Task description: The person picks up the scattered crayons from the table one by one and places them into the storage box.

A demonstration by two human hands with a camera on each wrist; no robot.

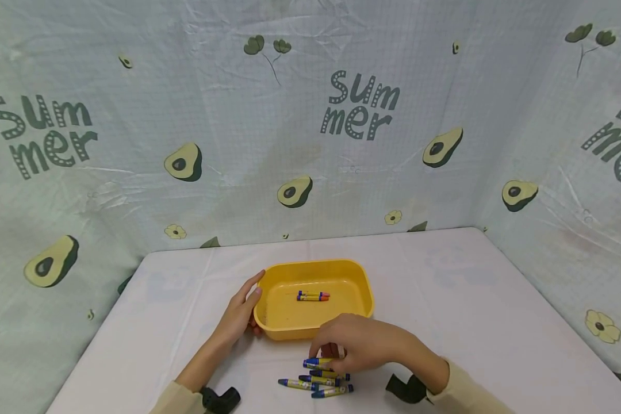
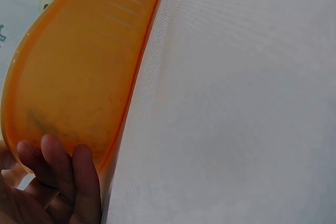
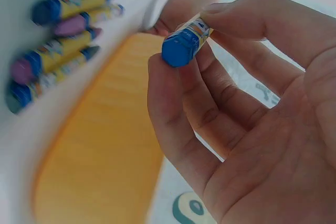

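Note:
A yellow plastic tray [image 1: 313, 332] stands on the white-covered table, two crayons with orange-red tips [image 1: 313, 298] lying inside it. At its left end my left hand [image 1: 238, 313] holds the rim, thumb on top. The left wrist view shows fingers of that hand [image 2: 63, 182] curled against the outer wall of the tray [image 2: 84, 66]. My right hand [image 1: 364, 342] is over the crayon pile in front of the tray. Between thumb and fingertips it pinches a crayon with a blue end [image 3: 178, 51], clearest in the right wrist view.
Several loose crayons [image 1: 319, 380] lie in a loose group near the table's front, blue and purple ends showing among the crayons [image 3: 58, 56] in the right wrist view. Black straps [image 1: 219, 399] are around both wrists. A cloth printed with avocados [image 1: 295, 191] hangs behind the table.

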